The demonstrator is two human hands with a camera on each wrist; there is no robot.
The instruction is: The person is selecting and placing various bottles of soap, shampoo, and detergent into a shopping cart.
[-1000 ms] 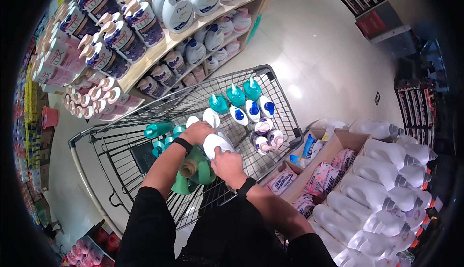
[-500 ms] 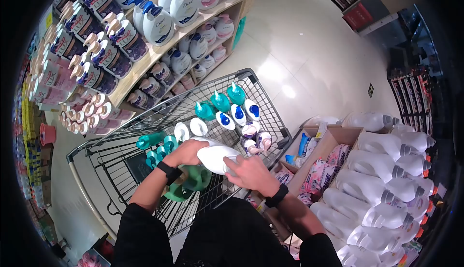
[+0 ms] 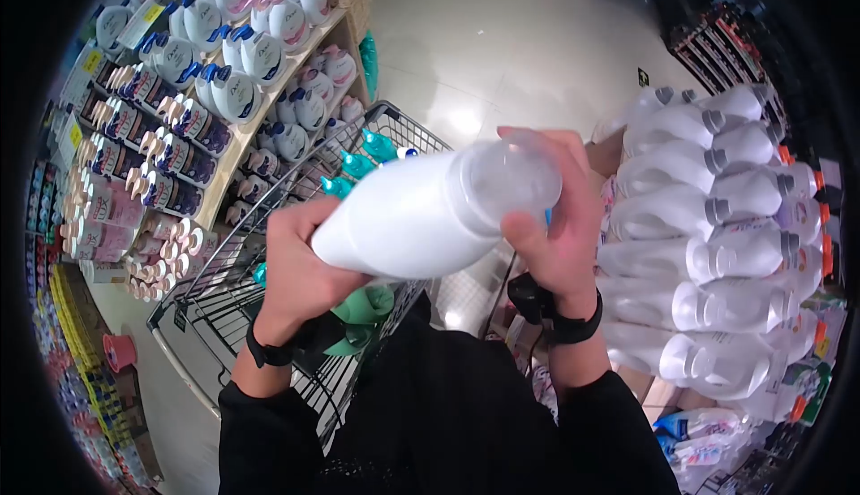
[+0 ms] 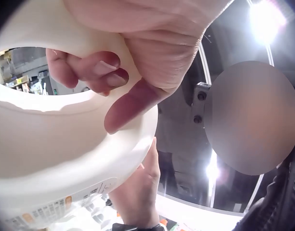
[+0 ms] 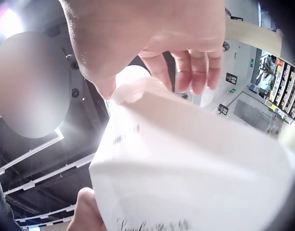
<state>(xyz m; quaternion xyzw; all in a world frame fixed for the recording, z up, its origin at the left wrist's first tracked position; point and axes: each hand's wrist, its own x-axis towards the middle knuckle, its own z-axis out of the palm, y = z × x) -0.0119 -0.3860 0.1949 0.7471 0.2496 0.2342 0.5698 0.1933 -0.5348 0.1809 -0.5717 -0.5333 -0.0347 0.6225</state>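
Observation:
A large white bottle (image 3: 394, 217) is held up in front of the body, lying sideways with its clear cap (image 3: 515, 181) toward the right. My left hand (image 3: 309, 266) grips its left end; in the left wrist view that hand's fingers curl through the handle opening of the bottle (image 4: 56, 144). Around the cap my right hand (image 3: 569, 226) has its thumb and fingers. The right wrist view has the right hand (image 5: 152, 38) at the narrow end of the bottle (image 5: 186, 159), thumb against the cap. Faint lettering shows on its side.
Behind the bottle stands a wire shopping cart (image 3: 202, 302) with teal pump bottles (image 3: 358, 163) and a green container (image 3: 363, 307). Shelves of pump bottles (image 3: 184, 123) line the left. Large white bottles (image 3: 672, 208) are piled at the right.
Both hands have raised the white bottle from the cart toward the head camera. The right hand has shifted to the cap end, and the view has tilted up.

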